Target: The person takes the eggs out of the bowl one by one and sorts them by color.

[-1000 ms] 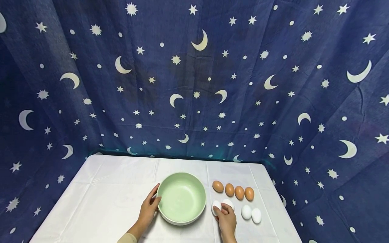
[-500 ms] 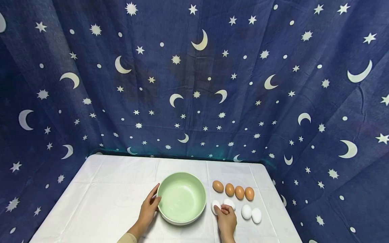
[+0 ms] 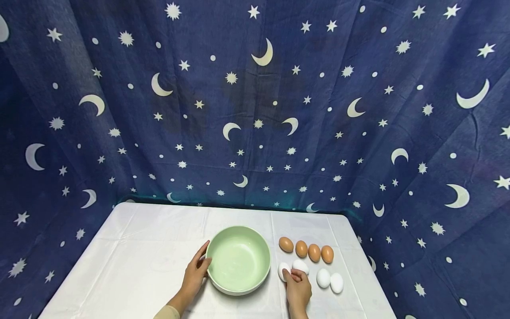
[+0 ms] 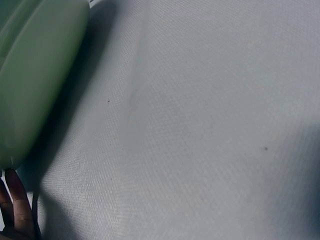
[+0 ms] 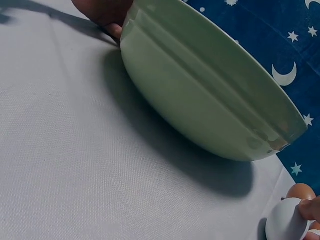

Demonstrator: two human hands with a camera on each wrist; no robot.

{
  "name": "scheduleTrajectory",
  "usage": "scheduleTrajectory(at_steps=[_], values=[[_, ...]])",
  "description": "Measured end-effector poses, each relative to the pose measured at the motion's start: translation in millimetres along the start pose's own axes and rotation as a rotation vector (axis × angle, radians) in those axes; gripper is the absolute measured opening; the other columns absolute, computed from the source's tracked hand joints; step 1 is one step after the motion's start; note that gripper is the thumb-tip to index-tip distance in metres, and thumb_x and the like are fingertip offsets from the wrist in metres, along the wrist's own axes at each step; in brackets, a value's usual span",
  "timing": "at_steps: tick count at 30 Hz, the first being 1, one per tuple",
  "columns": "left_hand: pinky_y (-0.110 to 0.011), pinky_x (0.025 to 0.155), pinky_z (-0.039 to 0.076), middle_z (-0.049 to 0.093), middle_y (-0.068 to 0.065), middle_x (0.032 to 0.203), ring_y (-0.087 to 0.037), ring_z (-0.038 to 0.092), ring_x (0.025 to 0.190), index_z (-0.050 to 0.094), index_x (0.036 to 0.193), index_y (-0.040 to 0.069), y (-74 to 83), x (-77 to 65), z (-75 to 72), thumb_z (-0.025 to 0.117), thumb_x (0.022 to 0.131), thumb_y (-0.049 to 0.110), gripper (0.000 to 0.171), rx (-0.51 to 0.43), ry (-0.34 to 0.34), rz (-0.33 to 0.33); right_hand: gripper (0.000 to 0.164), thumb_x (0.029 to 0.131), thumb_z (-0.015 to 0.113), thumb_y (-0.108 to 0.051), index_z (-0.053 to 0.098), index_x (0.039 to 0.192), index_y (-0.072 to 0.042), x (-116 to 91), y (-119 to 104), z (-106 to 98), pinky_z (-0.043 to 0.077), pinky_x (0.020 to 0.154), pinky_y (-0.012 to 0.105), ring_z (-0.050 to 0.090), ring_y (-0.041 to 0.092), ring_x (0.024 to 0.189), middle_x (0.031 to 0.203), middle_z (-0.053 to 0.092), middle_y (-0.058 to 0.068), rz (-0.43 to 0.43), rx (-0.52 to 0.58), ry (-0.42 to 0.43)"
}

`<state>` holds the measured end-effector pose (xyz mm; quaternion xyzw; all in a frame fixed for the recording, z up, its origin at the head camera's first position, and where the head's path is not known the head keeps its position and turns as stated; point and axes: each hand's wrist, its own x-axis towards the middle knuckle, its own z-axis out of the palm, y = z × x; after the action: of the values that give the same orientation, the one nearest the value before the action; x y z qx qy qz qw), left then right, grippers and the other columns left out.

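Note:
A pale green bowl [image 3: 238, 261] stands on the white-covered table. My left hand [image 3: 194, 275] rests on its left side, the thumb at the rim. In the left wrist view, the fingertips [image 4: 17, 200] touch the bowl's outside near its base. Right of the bowl, my right hand [image 3: 299, 292] reaches over two white eggs. Its thumb touches the left white egg [image 3: 283, 271]. The bent index finger lies close to the other white egg [image 3: 300, 266]; contact there is unclear. In the right wrist view, a fingertip touches a white egg [image 5: 286, 222], with a brown egg [image 5: 301, 191] behind.
Two more white eggs [image 3: 330, 281] lie just right of my right hand. Several brown eggs [image 3: 314, 253] form a row farther back. Behind the table's far edge hangs a dark blue curtain [image 3: 255, 146] with moons and stars.
My right hand has shifted very slightly to the right. The white egg by its index finger has moved a little away and right. The left hand and bowl have stayed put.

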<state>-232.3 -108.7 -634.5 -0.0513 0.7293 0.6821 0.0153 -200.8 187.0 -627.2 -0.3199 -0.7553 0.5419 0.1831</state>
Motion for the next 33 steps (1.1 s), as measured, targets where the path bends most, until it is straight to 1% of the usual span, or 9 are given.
scheduleTrajectory(at_steps=[8, 9, 12, 15, 16, 19, 21, 25, 33], values=[[-0.029, 0.066, 0.056, 0.046, -0.014, 0.149, -0.02, 0.062, 0.098, 0.041, 0.15, 0.029, 2.0, 0.0, -0.2, 0.057, 0.098, 0.021, 0.055, -0.003, 0.01, -0.015, 0.032, 0.077, 0.082, -0.018, 0.067, 0.097, 0.002, 1.0, 1.1, 2.9, 0.048, 0.05, 0.017, 0.055, 0.007, 0.058, 0.074, 0.066, 0.005, 0.007, 0.013, 0.011], [-0.03, 0.066, 0.056, 0.046, -0.016, 0.148, -0.02, 0.062, 0.098, 0.041, 0.151, 0.028, 2.0, 0.0, 0.0, 0.056, 0.099, 0.02, 0.055, 0.001, 0.008, -0.006, 0.032, 0.077, 0.081, -0.018, 0.067, 0.097, 0.002, 0.9, 0.4, 2.8, 0.047, 0.049, 0.017, 0.055, 0.007, 0.058, 0.074, 0.066, 0.005, 0.005, 0.007, 0.009], [-0.029, 0.065, 0.056, 0.047, -0.015, 0.147, -0.019, 0.062, 0.097, 0.041, 0.15, 0.027, 2.4, -0.3, 0.4, 0.056, 0.098, 0.02, 0.055, 0.003, 0.016, -0.006, 0.032, 0.077, 0.08, -0.017, 0.066, 0.098, 0.003, 0.7, -1.7, 2.6, 0.047, 0.049, 0.019, 0.055, 0.008, 0.056, 0.075, 0.066, 0.007, -0.003, -0.009, -0.006], [-0.029, 0.066, 0.056, 0.046, -0.016, 0.148, -0.019, 0.062, 0.098, 0.041, 0.151, 0.027, 2.1, -0.1, 0.0, 0.056, 0.099, 0.02, 0.055, 0.014, 0.016, -0.009, 0.033, 0.077, 0.079, -0.017, 0.065, 0.099, 0.004, 0.2, -3.3, 1.8, 0.046, 0.049, 0.019, 0.055, 0.01, 0.057, 0.076, 0.066, 0.009, -0.017, -0.034, -0.021], [-0.029, 0.066, 0.056, 0.046, -0.014, 0.148, -0.019, 0.062, 0.098, 0.041, 0.15, 0.029, 2.2, -0.1, 0.0, 0.056, 0.098, 0.02, 0.055, 0.012, 0.019, -0.019, 0.034, 0.077, 0.079, -0.017, 0.065, 0.099, 0.004, 0.1, -3.4, 1.7, 0.046, 0.05, 0.019, 0.055, 0.01, 0.058, 0.077, 0.067, 0.009, -0.018, -0.042, -0.023], [-0.029, 0.067, 0.056, 0.045, -0.015, 0.149, -0.019, 0.062, 0.099, 0.04, 0.151, 0.029, 1.4, 0.3, -0.4, 0.056, 0.099, 0.021, 0.055, 0.018, 0.009, -0.02, 0.034, 0.078, 0.079, -0.019, 0.065, 0.099, 0.003, 0.1, -2.8, 1.1, 0.045, 0.053, 0.021, 0.054, 0.011, 0.062, 0.078, 0.067, 0.009, -0.02, -0.073, -0.023], [-0.029, 0.067, 0.056, 0.044, -0.015, 0.15, -0.019, 0.062, 0.1, 0.039, 0.151, 0.029, 1.0, 0.2, -0.5, 0.056, 0.099, 0.021, 0.055, 0.016, 0.005, -0.022, 0.034, 0.078, 0.079, -0.02, 0.066, 0.099, 0.002, 0.5, -1.8, 0.9, 0.044, 0.058, 0.023, 0.055, 0.012, 0.065, 0.079, 0.067, 0.008, -0.02, -0.091, -0.016], [-0.029, 0.067, 0.056, 0.044, -0.014, 0.15, -0.021, 0.061, 0.101, 0.04, 0.151, 0.03, 0.5, -0.1, -0.4, 0.056, 0.099, 0.022, 0.055, 0.01, 0.005, -0.026, 0.034, 0.077, 0.08, -0.021, 0.068, 0.099, 0.002, 1.2, -0.6, 0.3, 0.042, 0.065, 0.028, 0.056, 0.012, 0.069, 0.081, 0.069, 0.008, -0.018, -0.102, 0.0], [-0.029, 0.068, 0.057, 0.043, -0.014, 0.151, -0.022, 0.061, 0.103, 0.039, 0.151, 0.029, 1.7, -0.4, -0.4, 0.055, 0.099, 0.023, 0.054, 0.001, 0.001, -0.022, 0.035, 0.077, 0.081, -0.02, 0.068, 0.1, 0.002, -0.2, -2.9, -2.2, 0.042, 0.061, 0.023, 0.056, 0.01, 0.068, 0.082, 0.07, 0.008, -0.008, -0.089, 0.002]])
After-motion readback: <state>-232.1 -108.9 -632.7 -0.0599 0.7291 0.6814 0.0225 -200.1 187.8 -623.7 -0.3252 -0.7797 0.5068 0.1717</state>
